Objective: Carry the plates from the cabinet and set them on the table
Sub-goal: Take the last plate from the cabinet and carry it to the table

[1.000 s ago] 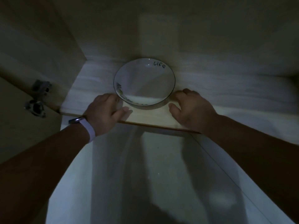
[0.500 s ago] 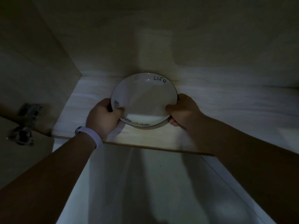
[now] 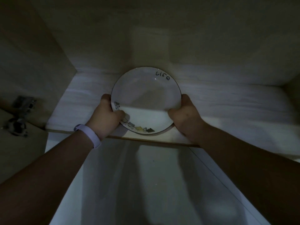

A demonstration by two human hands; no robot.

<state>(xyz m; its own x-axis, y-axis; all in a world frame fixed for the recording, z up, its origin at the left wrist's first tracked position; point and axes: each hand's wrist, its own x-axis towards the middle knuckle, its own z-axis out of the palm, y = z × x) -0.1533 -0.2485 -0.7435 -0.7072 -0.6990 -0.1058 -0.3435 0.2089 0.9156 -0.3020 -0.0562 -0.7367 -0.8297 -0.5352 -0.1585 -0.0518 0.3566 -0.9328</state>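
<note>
- Inside a dim wooden cabinet (image 3: pixel 162 38), a pale shelf (image 3: pixel 227 101) carries one white plate (image 3: pixel 146 95) marked "Life", near the front edge.
- The left hand (image 3: pixel 105 117) and right hand (image 3: pixel 185 114) clamp its opposite rims, thumbs on top.
- A white wristband (image 3: pixel 89 135) circles the left wrist.
- A metal hinge (image 3: pixel 19 117) sits at far left.

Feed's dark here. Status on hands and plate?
Left hand, right hand: grip on opposite rims. Plate over cabinet shelf, near front edge. Nothing in the way.
</note>
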